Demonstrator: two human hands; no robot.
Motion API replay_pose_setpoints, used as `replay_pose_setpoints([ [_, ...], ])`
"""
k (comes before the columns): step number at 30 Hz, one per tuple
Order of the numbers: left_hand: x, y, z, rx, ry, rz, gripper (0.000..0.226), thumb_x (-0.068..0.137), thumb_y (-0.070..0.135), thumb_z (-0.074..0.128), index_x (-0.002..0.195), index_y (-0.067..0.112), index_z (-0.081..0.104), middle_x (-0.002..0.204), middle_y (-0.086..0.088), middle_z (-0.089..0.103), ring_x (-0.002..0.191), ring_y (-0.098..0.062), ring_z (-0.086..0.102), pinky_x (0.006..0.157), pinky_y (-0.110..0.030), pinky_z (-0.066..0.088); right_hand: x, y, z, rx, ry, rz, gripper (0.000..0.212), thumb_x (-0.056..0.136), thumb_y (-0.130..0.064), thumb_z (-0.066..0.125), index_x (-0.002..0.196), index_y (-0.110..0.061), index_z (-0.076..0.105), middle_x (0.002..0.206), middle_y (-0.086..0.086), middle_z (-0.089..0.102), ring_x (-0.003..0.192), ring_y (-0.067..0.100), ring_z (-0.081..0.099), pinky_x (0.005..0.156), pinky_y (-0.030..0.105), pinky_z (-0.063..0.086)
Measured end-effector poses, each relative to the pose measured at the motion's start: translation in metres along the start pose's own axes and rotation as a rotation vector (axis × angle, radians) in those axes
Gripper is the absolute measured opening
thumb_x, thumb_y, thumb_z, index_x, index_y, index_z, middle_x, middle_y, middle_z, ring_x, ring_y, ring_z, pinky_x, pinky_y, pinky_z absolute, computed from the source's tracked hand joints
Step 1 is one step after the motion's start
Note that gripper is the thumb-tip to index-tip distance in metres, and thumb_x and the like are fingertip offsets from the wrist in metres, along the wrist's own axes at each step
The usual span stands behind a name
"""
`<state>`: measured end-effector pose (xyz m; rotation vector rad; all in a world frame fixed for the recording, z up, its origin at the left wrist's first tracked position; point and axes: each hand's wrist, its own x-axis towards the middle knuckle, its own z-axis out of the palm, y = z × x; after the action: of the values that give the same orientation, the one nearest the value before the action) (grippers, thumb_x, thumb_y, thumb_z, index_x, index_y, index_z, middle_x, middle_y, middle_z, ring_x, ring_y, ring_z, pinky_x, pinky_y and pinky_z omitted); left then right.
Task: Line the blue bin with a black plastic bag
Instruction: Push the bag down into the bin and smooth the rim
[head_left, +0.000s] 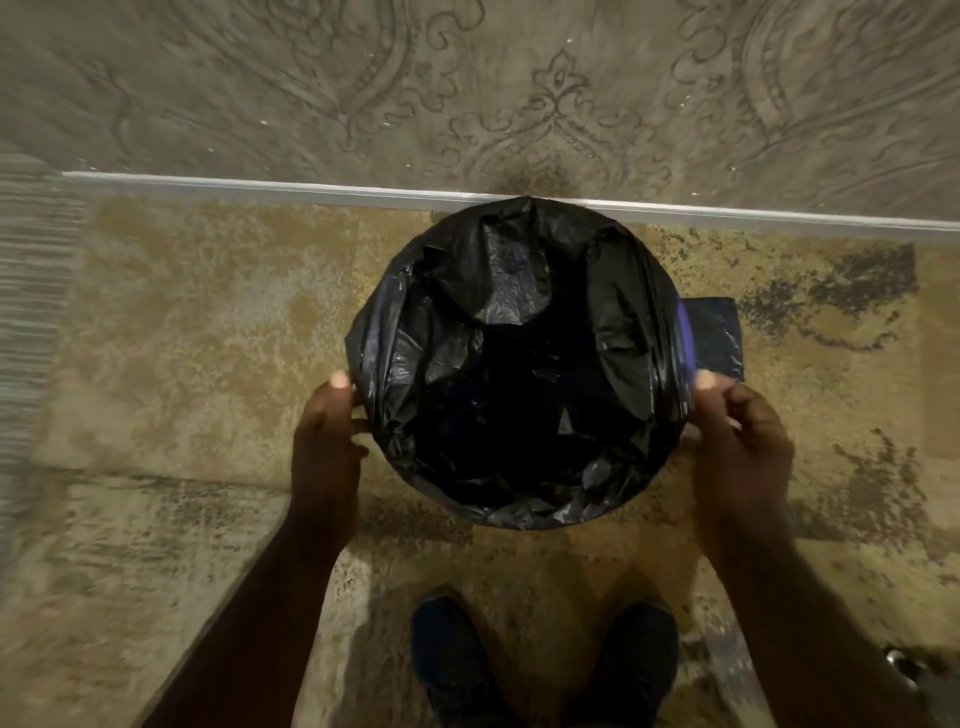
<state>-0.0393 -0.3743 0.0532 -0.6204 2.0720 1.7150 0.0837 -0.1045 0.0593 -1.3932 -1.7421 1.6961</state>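
A round blue bin (687, 338) stands on the floor against the wall, seen from above. Only a strip of its blue side shows at the right. A black plastic bag (519, 322) fills its mouth, crumpled inside and folded over the rim all around. My left hand (327, 436) pinches the bag's edge at the bin's left rim. My right hand (737, 441) pinches the bag's edge at the right rim. A loose flap of bag (714, 332) sticks out on the right side.
A white skirting strip (311, 189) runs behind the bin below a patterned wall (519, 93). The floor (182, 364) is mottled tan and stained. My two dark shoes (545, 665) stand just in front of the bin. A small shiny object (896, 660) lies at the lower right.
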Motion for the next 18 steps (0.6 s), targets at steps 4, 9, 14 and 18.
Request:
replay_pose_setpoints([
  [4,0.013,0.005,0.007,0.029,0.029,0.086,0.033,0.094,0.04,0.053,0.111,0.017,0.068,0.106,-0.008,0.071,0.09,-0.018,0.063,0.072,-0.031,0.049,0.015,0.006,0.009,-0.269,0.126,-0.177,0.029,0.081,-0.033,0.074,0.102,-0.013,0.074,0.088,0.007,0.073,0.079,0.021,0.071,0.078,0.041,0.059],
  [9,0.022,0.003,0.01,-0.1,0.156,0.083,0.019,0.093,0.023,0.06,0.086,0.008,0.07,0.072,-0.003,0.063,0.063,-0.011,0.056,0.053,-0.022,0.045,0.02,0.01,0.007,-0.387,0.221,-0.426,0.016,0.087,-0.02,0.068,0.089,-0.007,0.076,0.076,0.004,0.066,0.069,0.022,0.065,0.068,0.027,0.051],
  [14,0.031,0.0,0.011,-0.086,0.144,0.063,0.019,0.094,0.02,0.059,0.08,0.012,0.069,0.067,0.001,0.064,0.064,-0.012,0.057,0.057,-0.023,0.047,0.034,0.011,0.01,-0.307,0.176,-0.203,0.016,0.092,-0.017,0.06,0.088,-0.007,0.072,0.073,0.002,0.066,0.061,0.008,0.058,0.065,0.023,0.046],
  [18,0.045,-0.008,0.008,-0.112,-0.06,-0.106,0.021,0.094,0.011,0.051,0.104,0.006,0.069,0.104,-0.019,0.07,0.096,-0.037,0.065,0.088,-0.05,0.051,0.048,0.016,0.006,0.157,-0.211,0.308,0.02,0.092,-0.01,0.053,0.098,0.003,0.066,0.098,0.025,0.069,0.088,0.033,0.066,0.08,0.047,0.055],
])
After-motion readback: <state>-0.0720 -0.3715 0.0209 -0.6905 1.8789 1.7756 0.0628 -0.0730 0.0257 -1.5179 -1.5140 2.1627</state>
